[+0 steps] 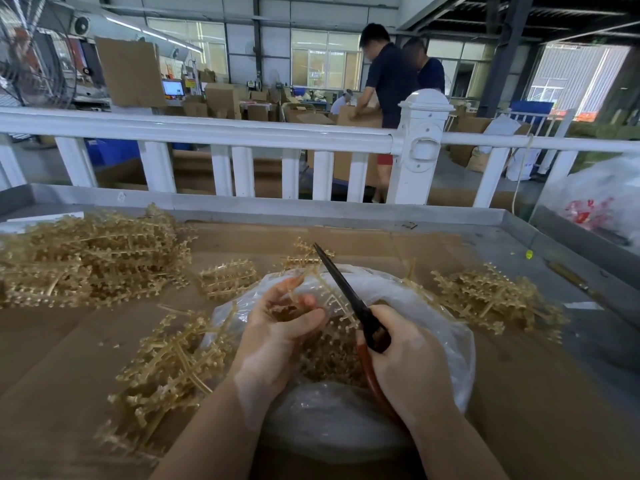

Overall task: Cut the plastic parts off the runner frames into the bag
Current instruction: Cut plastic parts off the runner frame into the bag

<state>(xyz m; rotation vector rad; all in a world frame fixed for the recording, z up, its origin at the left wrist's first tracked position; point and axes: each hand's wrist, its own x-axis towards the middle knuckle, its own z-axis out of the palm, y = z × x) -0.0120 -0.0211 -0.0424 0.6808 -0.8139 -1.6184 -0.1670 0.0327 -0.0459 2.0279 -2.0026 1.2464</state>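
Here, spiky amber runner frame (325, 296) (translucent) meets dark scissors (349, 299).

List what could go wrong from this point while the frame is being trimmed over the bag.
1. The left hand holds the runner frame close beside the scissors gripped by the right hand; a slip could nick its fingers.
2. Cut parts may miss the clear plastic bag and scatter on the cardboard.
3. The pile of frames beside the bag could snag its edge.
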